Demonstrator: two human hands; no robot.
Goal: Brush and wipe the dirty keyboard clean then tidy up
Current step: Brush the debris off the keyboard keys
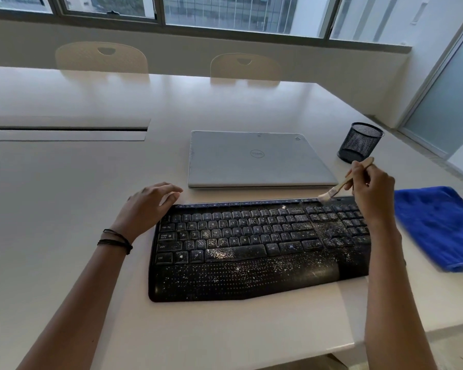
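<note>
Head view: a black keyboard (257,244), speckled with white dust, lies on the white table (64,196) before a shut laptop (257,158). The right hand (372,193) pinches a brush (342,182), bristles touching the keyboard's far edge. The left hand (147,206), fingers loosely spread, rests at its far-left corner. A blue cloth (439,225) lies beside its right end; a mesh cup (360,142) stands beyond.

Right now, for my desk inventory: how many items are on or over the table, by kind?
Keyboard: 1
Laptop: 1
Brush: 1
Blue cloth: 1
Mesh cup: 1
Total: 5
</note>
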